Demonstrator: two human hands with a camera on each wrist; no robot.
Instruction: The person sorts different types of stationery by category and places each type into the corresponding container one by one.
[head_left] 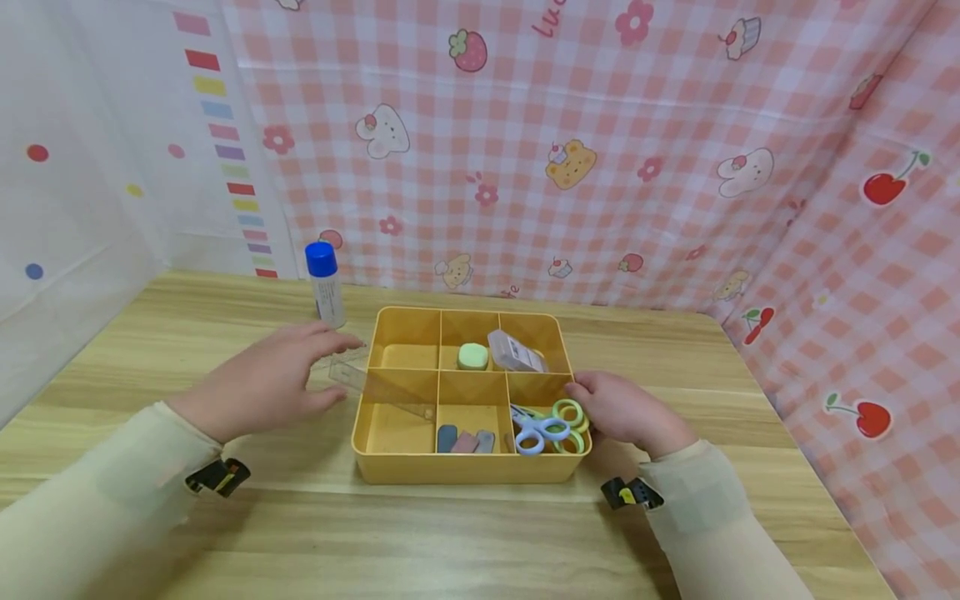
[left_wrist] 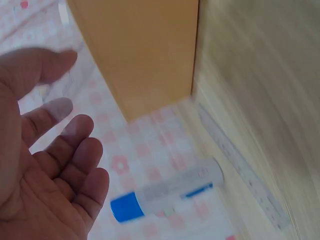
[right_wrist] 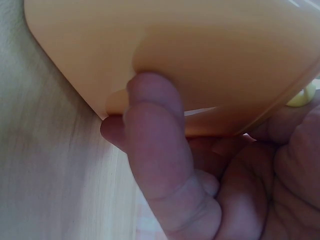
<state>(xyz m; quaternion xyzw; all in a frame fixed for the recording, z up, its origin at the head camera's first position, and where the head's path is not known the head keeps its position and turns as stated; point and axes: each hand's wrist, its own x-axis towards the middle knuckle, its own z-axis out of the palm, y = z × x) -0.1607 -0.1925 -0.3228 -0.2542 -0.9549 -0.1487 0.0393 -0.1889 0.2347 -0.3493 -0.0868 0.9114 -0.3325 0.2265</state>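
A yellow six-compartment organizer box (head_left: 465, 469) stands on the wooden table. My right hand (head_left: 633, 414) grips its right side, thumb at the rim and fingers (right_wrist: 157, 145) against the outer wall. My left hand (head_left: 262, 379) is by the box's left side, fingers loosely bent and thumb apart, holding nothing. A clear ruler (head_left: 390, 394) slants in the front-left compartment, its end sticking out over the left rim near my left fingertips. Lavender and green scissors (head_left: 542, 429) lie front right. Several small erasers (head_left: 465, 442) are front middle.
A glue stick (head_left: 327, 287) with a blue cap stands behind my left hand. Another clear ruler (left_wrist: 245, 170) lies on the table near it. A pale green rounded block (head_left: 472, 357) and a clear plastic case (head_left: 516, 350) occupy back compartments. Patterned cloth (head_left: 480, 167) hangs behind.
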